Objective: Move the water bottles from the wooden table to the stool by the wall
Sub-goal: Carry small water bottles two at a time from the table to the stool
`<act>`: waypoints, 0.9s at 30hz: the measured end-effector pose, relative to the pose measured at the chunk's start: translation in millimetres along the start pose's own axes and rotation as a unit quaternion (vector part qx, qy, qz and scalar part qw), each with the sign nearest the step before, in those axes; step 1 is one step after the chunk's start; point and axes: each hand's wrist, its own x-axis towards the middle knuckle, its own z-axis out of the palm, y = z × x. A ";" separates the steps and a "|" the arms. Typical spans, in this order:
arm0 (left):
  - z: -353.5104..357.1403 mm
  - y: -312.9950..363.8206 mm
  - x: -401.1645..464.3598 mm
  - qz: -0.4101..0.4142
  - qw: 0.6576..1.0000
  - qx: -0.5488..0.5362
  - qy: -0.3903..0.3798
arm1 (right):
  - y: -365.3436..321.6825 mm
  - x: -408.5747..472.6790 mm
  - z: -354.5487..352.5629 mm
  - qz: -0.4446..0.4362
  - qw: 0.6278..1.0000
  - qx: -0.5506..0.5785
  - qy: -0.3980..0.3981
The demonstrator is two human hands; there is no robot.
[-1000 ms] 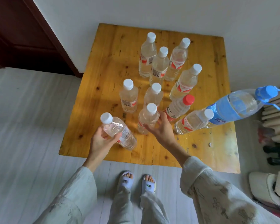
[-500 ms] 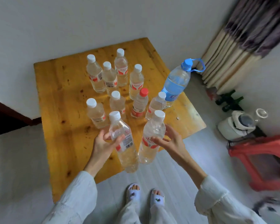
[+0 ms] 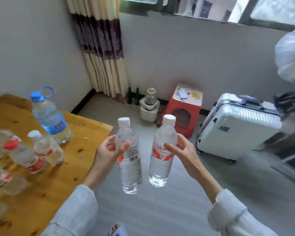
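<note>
My left hand (image 3: pixel 107 153) grips a clear water bottle (image 3: pixel 129 169) with a white cap, held upright over the floor. My right hand (image 3: pixel 184 153) grips a second white-capped bottle (image 3: pixel 162 160) with a red label, also upright beside the first. Both are off the wooden table (image 3: pixel 61 181), which lies at the left and still carries several small bottles (image 3: pixel 44 147) and a large blue-capped bottle (image 3: pixel 49 116). The red stool (image 3: pixel 184 113) stands by the far wall, with a few small items on its white top.
A white suitcase (image 3: pixel 237 126) lies right of the stool. A white appliance with a glass jar (image 3: pixel 149 106) and two dark bottles (image 3: pixel 133 96) stand left of it, below a curtain (image 3: pixel 100 48). Grey floor stretches between me and the stool.
Both hands lifted their bottles off the table and carried them rightward. My view swung from the table toward the stool and the wall.
</note>
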 end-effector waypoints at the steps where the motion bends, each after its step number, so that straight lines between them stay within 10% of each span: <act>1: 30.5 7.2 -1.4 0.008 1.000 0.011 -0.028 | 0.7 -15.1 -29.5 -0.002 1.000 0.005 0.030; 12: 388.3 30.9 -96.3 0.035 0.943 0.004 -0.331 | 27.0 -222.4 -331.6 -0.023 0.946 0.021 0.321; 27: 807.4 29.5 -245.9 0.063 0.756 0.046 -0.650 | 100.6 -431.2 -613.2 0.004 0.771 0.052 0.634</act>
